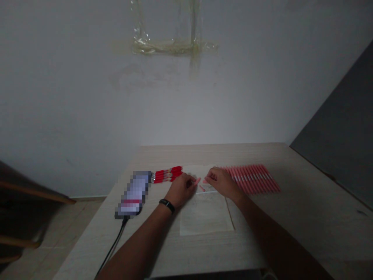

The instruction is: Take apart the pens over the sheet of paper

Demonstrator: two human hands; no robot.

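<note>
A pale wall (247,97) fills the upper part of the frame, with a dark grey surface (344,124) along the right edge. Below it, a light wood-look table (221,256) takes up the lower middle and lower right. Shiny yellowish tape (166,47) is stuck to the wall at the top, left of centre. A whitish sheet (206,217) lies on the table in the lower centre. Two bare hands meet over its upper part. The left hand (183,188) pinches a short pink piece (197,181) between thumb and finger. The right hand (220,180), fingertips bunched, grips a pink bit (204,181) facing it, slightly apart. Right of the hands, a row of pink pens (253,179) lies side by side. In the lower left, a phone (134,194), its picture pixelated, has a black cable (116,237) running to the bottom edge. Red pens (166,175) lie between phone and left hand. A black band (167,205) circles the left wrist. The smallest thing, a loose pink part (202,188), lies on the sheet just below the fingertips.
</note>
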